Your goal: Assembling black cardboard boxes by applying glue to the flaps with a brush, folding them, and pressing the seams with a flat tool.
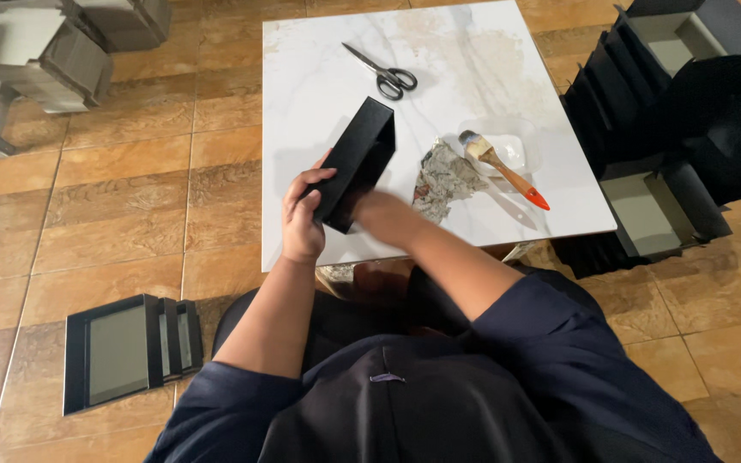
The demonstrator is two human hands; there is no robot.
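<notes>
The left hand [304,219] clamps the outer wall of the open black rigid-cardboard box [355,163] — probably light, stiff, easily dented, best gripped by its walls — tilted over the white marble-patterned square tabletop's [319,86] near edge, while the right hand [370,206] reaches inside, grip hidden.

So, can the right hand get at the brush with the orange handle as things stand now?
Probably not at once. The right hand is pushed inside the black rectangular cardboard box, which the left hand grips. Once withdrawn, the way to the wooden brush with the orange handle looks free.
</notes>
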